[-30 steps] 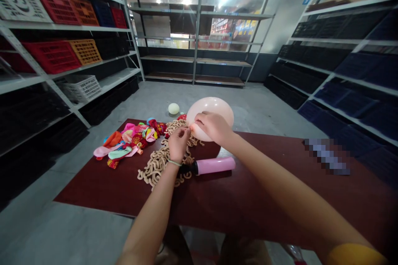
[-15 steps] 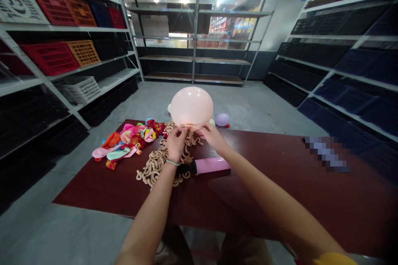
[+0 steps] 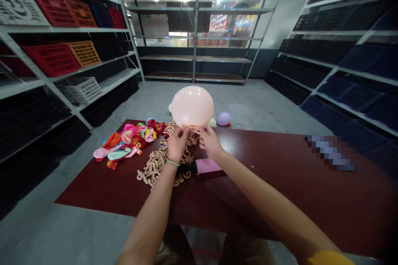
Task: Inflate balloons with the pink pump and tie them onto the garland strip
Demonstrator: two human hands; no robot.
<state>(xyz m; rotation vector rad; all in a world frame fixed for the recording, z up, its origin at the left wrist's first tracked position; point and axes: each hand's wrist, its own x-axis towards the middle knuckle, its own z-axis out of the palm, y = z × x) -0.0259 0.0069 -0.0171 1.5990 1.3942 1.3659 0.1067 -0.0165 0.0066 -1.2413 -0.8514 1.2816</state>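
Note:
An inflated pale pink balloon (image 3: 192,105) is held up over the far edge of the table, its neck end turned toward me. My left hand (image 3: 178,144) pinches the neck from the left, fingers closed. From the right, my right hand (image 3: 210,143) is also closed, thumb and forefinger pinching the stretched neck. Beneath and behind my hands lies a pile of tan curved, noodle-like pieces (image 3: 155,163). A pink hand pump (image 3: 207,166) with a black end lies on the table, partly covered by my right wrist.
Deflated balloons (image 3: 124,143) in many colours are heaped on the left of the dark red table (image 3: 273,198). A lilac balloon (image 3: 223,119) sits beyond the far edge. A blurred-out object (image 3: 331,153) lies at right. Shelves with crates (image 3: 51,58) stand around.
My right fingers have curled in from a looser, stretched pose to a tighter pinch at the neck. The balloon stays nearly in place; the view has shifted slightly.

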